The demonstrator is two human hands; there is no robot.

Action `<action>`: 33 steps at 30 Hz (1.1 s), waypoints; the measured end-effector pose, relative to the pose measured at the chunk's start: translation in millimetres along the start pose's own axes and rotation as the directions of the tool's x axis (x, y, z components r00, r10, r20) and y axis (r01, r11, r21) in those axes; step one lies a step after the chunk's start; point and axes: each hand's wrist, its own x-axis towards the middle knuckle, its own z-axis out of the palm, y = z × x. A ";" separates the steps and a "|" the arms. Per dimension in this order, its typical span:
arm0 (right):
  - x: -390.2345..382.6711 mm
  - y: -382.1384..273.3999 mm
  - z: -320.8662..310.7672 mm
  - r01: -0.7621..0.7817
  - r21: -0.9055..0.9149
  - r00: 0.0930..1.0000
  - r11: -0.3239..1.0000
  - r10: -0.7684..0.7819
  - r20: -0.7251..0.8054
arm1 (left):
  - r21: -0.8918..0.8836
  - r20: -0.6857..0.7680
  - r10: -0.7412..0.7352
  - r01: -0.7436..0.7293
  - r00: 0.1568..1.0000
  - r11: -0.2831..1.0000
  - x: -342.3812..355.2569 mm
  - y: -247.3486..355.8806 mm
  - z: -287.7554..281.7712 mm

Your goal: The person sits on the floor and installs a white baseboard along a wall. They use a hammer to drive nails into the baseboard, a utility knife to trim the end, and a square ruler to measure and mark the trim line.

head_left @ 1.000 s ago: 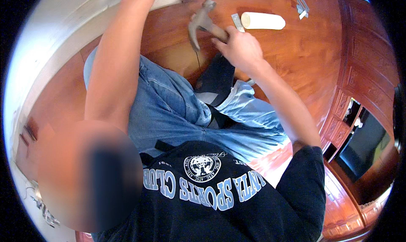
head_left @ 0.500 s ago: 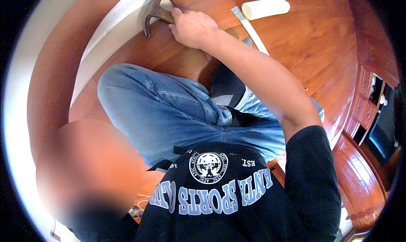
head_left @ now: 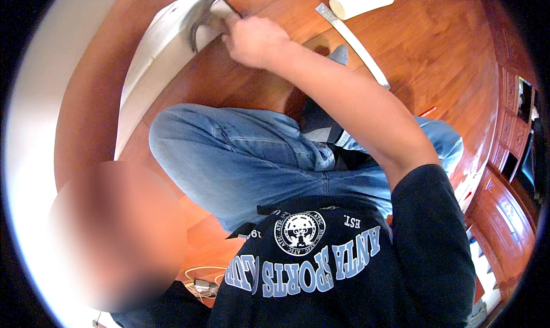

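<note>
My right hand [head_left: 255, 42] is closed around the handle of a claw hammer [head_left: 200, 20], whose dark head looks slightly smeared. The hammer's head is over a white board [head_left: 143, 79] running along the foot of the wall; whether they touch, I cannot tell. My left forearm [head_left: 94, 84] reaches up along the wall, and its hand lies beyond the upper edge. Right of the hammer, on the reddish wooden floor [head_left: 441, 47], lie a long metal ruler [head_left: 356, 46] and a white cylinder [head_left: 369, 0].
My crossed legs [head_left: 240, 144] in jeans fill the middle. A red pen-like stick [head_left: 428, 111] lies by my right knee. Pale cables [head_left: 205, 285] with a small box are on the floor at lower left. Carved wooden cabinets [head_left: 498, 210] line the right side.
The whole view has shifted slightly. The hammer and my right hand sit a little farther left in the picture, and more of the ruler shows beyond my right forearm.
</note>
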 end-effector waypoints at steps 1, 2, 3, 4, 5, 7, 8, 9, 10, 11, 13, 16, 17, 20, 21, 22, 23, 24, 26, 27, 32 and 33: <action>0.9 3.8 1.7 -0.033 0.012 0.998 0.999 0.033 -0.045 | -0.005 -0.013 0.000 0.000 1.000 1.000 2.3 -0.4 0.4; 1.5 6.7 3.8 -0.065 0.024 0.994 0.998 0.067 -0.090 | -0.010 -0.026 -0.001 0.001 1.000 1.000 4.5 -0.4 0.8; 1.1 7.6 7.8 -0.056 0.026 0.994 0.998 0.058 -0.095 | -0.012 -0.039 -0.010 0.009 0.999 1.000 6.3 0.0 1.4; -2.6 -1.4 9.8 -0.033 0.039 0.995 0.999 0.037 -0.096 | -0.013 -0.035 -0.016 0.015 0.999 1.000 4.1 0.3 -1.3; -7.2 -9.7 11.4 -0.011 0.051 0.995 0.999 0.016 -0.098 | -0.014 -0.031 -0.022 0.022 0.999 1.000 1.9 0.5 -4.1; -13.5 -12.7 12.0 0.053 0.027 0.996 0.998 -0.051 -0.079 | -0.014 -0.036 -0.032 0.031 0.999 0.999 2.9 3.4 -5.4; -13.8 -11.0 13.1 0.070 0.015 0.993 0.997 -0.068 -0.099 | -0.015 -0.050 -0.037 0.037 0.998 0.999 5.7 4.6 -4.4; -13.4 -8.7 13.6 0.087 0.003 0.989 0.996 -0.086 -0.118 | -0.020 -0.041 -0.038 0.037 0.998 0.999 8.0 4.8 -3.8; -9.8 -2.8 10.5 0.027 0.034 0.993 0.999 -0.023 -0.112 | -0.025 -0.032 -0.038 0.037 0.999 0.999 10.0 4.9 -3.0; -5.3 -0.1 1.3 -0.026 0.070 0.995 0.997 0.033 -0.099 | -0.034 -0.013 -0.039 0.039 0.999 0.999 9.7 5.5 -2.4; -4.2 -8.4 -2.3 -0.054 0.112 0.996 0.992 0.061 -0.065 | -0.011 -0.029 -0.036 0.036 0.999 0.999 3.6 2.6 -4.7; -14.2 -14.4 5.4 -0.011 0.089 0.999 0.996 0.016 -0.052 | 0.009 -0.033 -0.033 0.034 0.999 0.999 4.6 2.6 -2.0; -15.6 -8.8 10.9 0.025 0.071 0.997 0.997 -0.020 -0.070 | 0.011 -0.037 -0.033 0.033 0.999 0.999 8.1 3.6 1.7; -4.8 -2.7 10.1 0.000 0.104 0.995 0.995 0.010 -0.095 | 0.001 -0.056 -0.036 0.036 0.998 0.999 5.4 3.0 1.9; 1.1 0.1 9.0 -0.039 0.126 0.994 0.991 0.052 -0.099 | -0.007 -0.048 -0.038 0.037 0.998 0.999 4.9 3.2 0.9; 3.0 0.4 7.7 -0.053 0.142 0.986 0.988 0.074 -0.148 | -0.014 -0.043 -0.041 0.040 0.998 0.999 5.6 2.8 0.7; 2.4 -3.9 11.0 -0.066 0.150 0.987 0.987 0.086 -0.135 | -0.022 -0.039 -0.043 0.043 0.998 0.999 6.3 2.5 0.4; -0.4 -12.1 17.3 -0.078 0.157 0.988 0.984 0.098 -0.123 | -0.012 -0.030 -0.042 0.042 0.999 0.999 6.3 2.2 -1.0; -13.8 -19.3 23.4 0.021 0.134 0.989 0.991 0.000 -0.150 | 0.004 -0.014 -0.039 0.039 0.999 0.999 4.9 2.8 -4.2; -14.1 -17.4 20.6 0.025 0.121 0.994 0.992 -0.012 -0.110 | 0.014 0.000 -0.039 0.039 0.999 0.999 4.2 2.8 -4.6; 2.2 -8.3 13.5 -0.105 0.217 0.982 0.970 0.136 -0.130 | 0.032 0.001 -0.042 0.042 0.999 0.999 7.2 3.5 -3.7; -1.1 -15.9 22.9 -0.143 0.243 0.974 0.959 0.180 -0.135 | 0.024 -0.002 -0.044 0.044 0.999 0.999 7.2 3.0 -3.6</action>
